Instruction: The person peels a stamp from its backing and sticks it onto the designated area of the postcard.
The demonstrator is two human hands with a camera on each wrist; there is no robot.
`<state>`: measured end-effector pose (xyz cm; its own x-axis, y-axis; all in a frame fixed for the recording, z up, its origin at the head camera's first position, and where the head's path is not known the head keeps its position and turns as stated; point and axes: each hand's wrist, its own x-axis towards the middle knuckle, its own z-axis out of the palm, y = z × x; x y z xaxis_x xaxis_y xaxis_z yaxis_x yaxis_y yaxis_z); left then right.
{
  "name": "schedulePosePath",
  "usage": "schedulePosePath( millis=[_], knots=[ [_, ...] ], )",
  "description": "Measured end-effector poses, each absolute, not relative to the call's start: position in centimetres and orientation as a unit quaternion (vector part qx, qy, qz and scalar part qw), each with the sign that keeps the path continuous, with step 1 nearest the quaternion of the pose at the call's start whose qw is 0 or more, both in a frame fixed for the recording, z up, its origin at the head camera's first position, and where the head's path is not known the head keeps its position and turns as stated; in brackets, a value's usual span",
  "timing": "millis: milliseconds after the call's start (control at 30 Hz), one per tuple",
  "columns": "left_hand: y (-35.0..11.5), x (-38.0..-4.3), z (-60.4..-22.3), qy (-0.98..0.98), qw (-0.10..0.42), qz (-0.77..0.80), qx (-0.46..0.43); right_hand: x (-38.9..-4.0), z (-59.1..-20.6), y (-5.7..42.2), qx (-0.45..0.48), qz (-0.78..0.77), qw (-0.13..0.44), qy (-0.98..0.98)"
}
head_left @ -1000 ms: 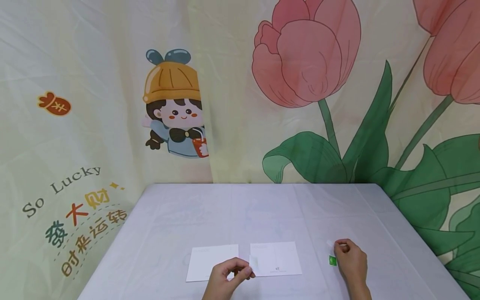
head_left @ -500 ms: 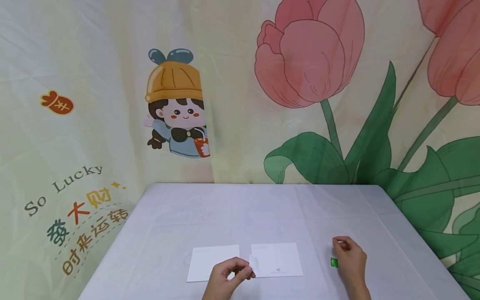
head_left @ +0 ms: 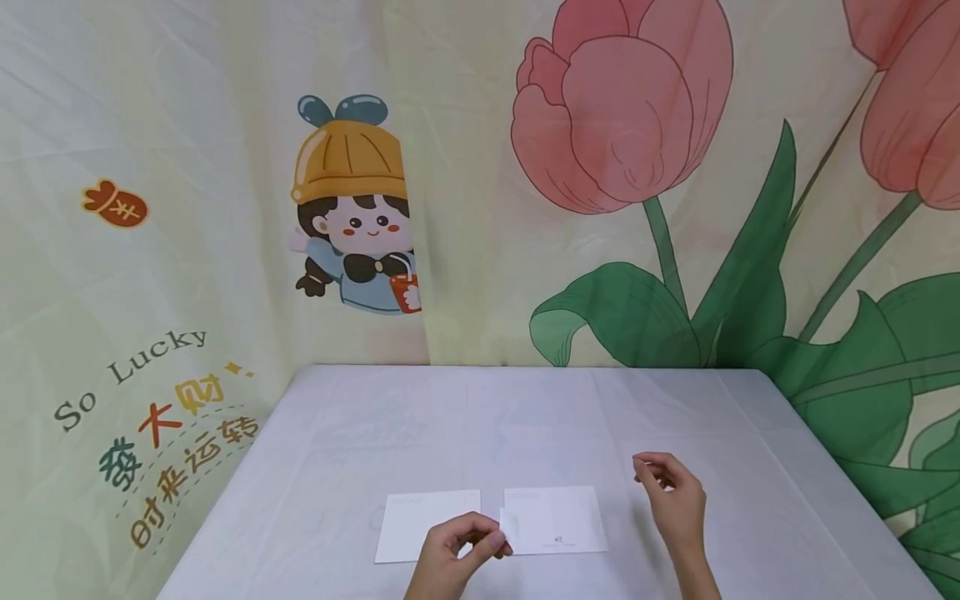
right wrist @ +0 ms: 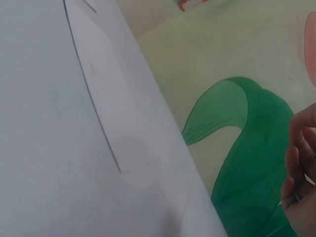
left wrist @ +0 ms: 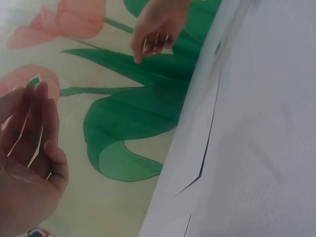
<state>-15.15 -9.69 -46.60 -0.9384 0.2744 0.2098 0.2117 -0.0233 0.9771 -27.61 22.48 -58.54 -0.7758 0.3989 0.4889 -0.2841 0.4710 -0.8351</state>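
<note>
My left hand [head_left: 456,552] pinches a small thin stamp [left wrist: 34,80] between thumb and fingertips; a green face with a pale edge shows in the left wrist view. It is held over the left edge of the right-hand white postcard [head_left: 562,517]. Partly behind this hand lies the left-hand white postcard [head_left: 420,512]. My right hand [head_left: 675,496] is raised above the table to the right of the cards, fingers loosely curled, with nothing visible between them. A small green piece [left wrist: 217,48] lies on the table, which the right hand hides in the head view.
A white cloth covers the table [head_left: 450,417]. Behind it hangs a printed curtain [head_left: 480,208] with tulips and a cartoon child. The table's back edge meets this curtain.
My right hand has lifted and moved left, away from the green piece on the table. A pale slip seen at its fingertips earlier no longer shows. The left hand stays in place.
</note>
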Motion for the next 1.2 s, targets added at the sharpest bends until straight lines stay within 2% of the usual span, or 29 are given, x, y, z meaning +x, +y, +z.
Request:
schedulePosePath(
  millis=[100, 233, 333, 533, 633, 833, 1200],
  knots=[
    [-9.6, -15.1, -46.5, 0.693, 0.019, 0.697, 0.182, -27.4, -57.9, 21.2, 0.002, 0.526, 0.337, -0.781],
    [-9.5, -14.9, -46.3, 0.693, 0.029, 0.7, 0.172, -24.4, -52.9, 17.9, 0.064, 0.553, 0.32, -0.766],
    [-9.5, -14.8, -46.1, 0.694, 0.036, 0.7, 0.164, -21.4, -48.5, 15.3, 0.097, 0.567, 0.281, -0.769],
    [-9.5, -14.8, -46.1, 0.692, 0.034, 0.704, 0.158, -17.9, -44.5, 12.4, 0.178, 0.564, 0.202, -0.781],
    [-9.6, -14.7, -46.0, 0.69, 0.032, 0.706, 0.157, -17.0, -43.6, 11.4, 0.23, 0.564, 0.18, -0.773],
    [-9.6, -14.7, -46.0, 0.682, 0.037, 0.711, 0.164, -16.3, -43.7, 10.3, 0.301, 0.566, 0.172, -0.748],
    [-9.7, -14.8, -46.4, 0.676, 0.038, 0.716, 0.17, -16.1, -44.0, 9.4, 0.313, 0.581, 0.176, -0.73]
  ],
)
